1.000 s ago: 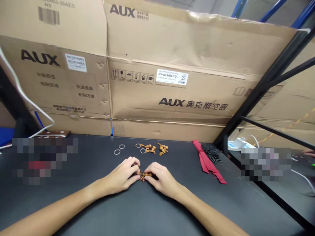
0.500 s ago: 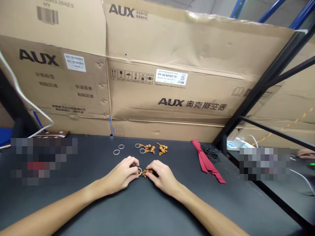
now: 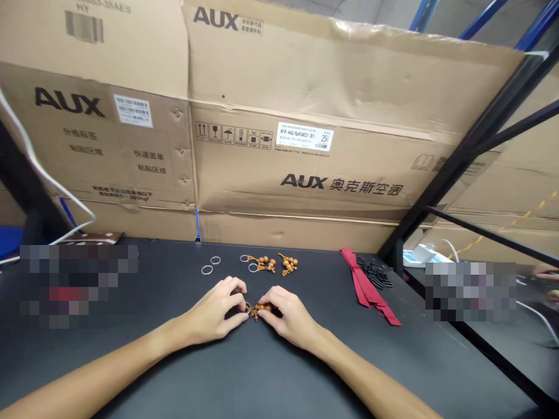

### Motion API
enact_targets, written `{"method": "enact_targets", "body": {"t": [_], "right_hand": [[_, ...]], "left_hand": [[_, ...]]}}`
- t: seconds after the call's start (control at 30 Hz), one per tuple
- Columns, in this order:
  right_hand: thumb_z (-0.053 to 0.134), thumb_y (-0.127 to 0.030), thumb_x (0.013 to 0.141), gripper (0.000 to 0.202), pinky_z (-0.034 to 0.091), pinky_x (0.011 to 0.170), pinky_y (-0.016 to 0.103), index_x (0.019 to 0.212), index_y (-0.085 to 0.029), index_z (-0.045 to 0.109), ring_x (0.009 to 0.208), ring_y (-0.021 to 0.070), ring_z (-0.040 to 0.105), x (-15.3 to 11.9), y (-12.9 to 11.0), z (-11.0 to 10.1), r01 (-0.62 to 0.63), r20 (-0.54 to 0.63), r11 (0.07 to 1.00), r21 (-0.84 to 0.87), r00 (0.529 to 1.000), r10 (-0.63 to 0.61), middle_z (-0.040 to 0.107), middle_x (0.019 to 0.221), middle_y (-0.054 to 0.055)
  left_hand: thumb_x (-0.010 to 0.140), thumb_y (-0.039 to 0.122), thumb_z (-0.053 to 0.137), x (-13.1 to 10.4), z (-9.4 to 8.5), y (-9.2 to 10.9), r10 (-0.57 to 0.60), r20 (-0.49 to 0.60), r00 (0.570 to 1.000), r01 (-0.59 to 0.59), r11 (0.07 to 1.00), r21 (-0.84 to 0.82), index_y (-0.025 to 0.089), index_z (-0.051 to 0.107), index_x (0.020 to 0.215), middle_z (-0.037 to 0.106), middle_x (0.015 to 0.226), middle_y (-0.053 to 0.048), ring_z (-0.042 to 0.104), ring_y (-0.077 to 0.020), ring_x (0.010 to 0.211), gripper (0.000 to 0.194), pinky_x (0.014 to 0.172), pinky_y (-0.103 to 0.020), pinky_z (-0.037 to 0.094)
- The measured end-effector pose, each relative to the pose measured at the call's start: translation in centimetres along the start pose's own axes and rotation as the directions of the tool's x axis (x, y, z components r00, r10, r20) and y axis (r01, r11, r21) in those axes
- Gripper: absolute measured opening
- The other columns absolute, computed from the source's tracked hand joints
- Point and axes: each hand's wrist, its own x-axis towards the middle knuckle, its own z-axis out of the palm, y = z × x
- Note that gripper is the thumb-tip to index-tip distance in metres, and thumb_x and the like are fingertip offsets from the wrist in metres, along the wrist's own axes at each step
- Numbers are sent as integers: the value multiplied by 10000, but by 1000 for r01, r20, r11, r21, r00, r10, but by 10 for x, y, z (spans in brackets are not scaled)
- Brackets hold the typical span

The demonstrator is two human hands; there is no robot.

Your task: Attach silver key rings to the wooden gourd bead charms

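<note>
Faces a wall of brown cardboard (image 3: 349, 75) printed with large AUX lettering, a white label (image 3: 304, 136) and a row of small symbols, standing along the back of a black tabletop (image 3: 183, 378). Works near the middle of that surface with both bare hands turned inward, nearly meeting. With the right hand (image 3: 286, 311), pinches a wooden bead charm (image 3: 255, 315) between thumb and fingertips, low over or on the tabletop, leaving a cluster of little beads visible between the hands. With the left hand (image 3: 218, 311), meets a metal ring (image 3: 250, 305) at the left end of the charm with curled fingers and thumb; cannot tell at this size whether pinching it or only touching. Beyond the hands, has two loose rings (image 3: 207, 273) at the left, then two ringed charms (image 3: 264, 259) close together, and a third charm (image 3: 289, 265) just to the right of those. Farther right, has red strips (image 3: 358, 278) beside a heap of black pieces (image 3: 376, 273), too small to identify, near the foot of a slanting black post (image 3: 450, 171). At far left, has a hanging white cable (image 3: 31, 156); past the post, a white device (image 3: 423, 255) and a blurred co-worker's hand (image 3: 548, 272).
</note>
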Motion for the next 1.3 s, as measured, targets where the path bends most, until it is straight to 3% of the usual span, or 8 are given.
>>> {"method": "enact_targets", "body": {"t": [0.13,0.37,0.8,0.93,1.1,1.3], "right_hand": [[593,-248,907,64,482,711,284,944,-205,623,768,171,575,0,-5,0,47,28,999,26,998,-47,623,833,36],[596,-208,868,54,462,721,292,908,-207,634,766,179,554,3,-8,6,34,43,996,-80,999,-30,602,819,35],[588,-175,831,46,421,661,256,793,-197,601,686,149,552,4,-4,11,-103,-36,976,-194,995,97,598,759,6],[579,-180,840,49,423,661,252,797,-189,599,683,145,549,3,-3,10,-94,-34,982,-163,995,90,593,760,9],[578,-181,841,80,423,679,260,879,-191,647,682,151,546,2,-7,8,21,40,992,-127,999,-16,601,756,12],[569,-192,844,89,425,688,258,868,-193,654,663,148,562,2,-6,9,25,53,990,-137,998,-18,632,754,11]], "left_hand": [[920,223,540,-1,2,-1,-9,13,1000,9,1000,22,193,598,848,536,1088,-77,533,-222,981,97,884,-362,462],[951,175,482,-1,3,-3,60,19,998,-59,998,-6,194,603,883,539,1102,-82,524,-216,988,140,886,-349,462],[954,157,508,0,0,-1,176,24,984,-177,984,6,195,652,894,530,1097,-86,517,-209,992,161,865,-332,467],[938,154,522,1,-1,2,137,20,990,-137,991,-9,197,630,877,545,1082,-72,539,-200,974,131,875,-322,477],[899,234,604,-1,0,3,58,15,998,-59,998,15,190,592,875,525,1137,-87,536,-223,1011,51,899,-346,477],[953,167,492,0,-1,2,91,52,995,-90,996,-17,187,587,883,531,1124,-83,533,-207,1011,120,911,-339,472]]}}
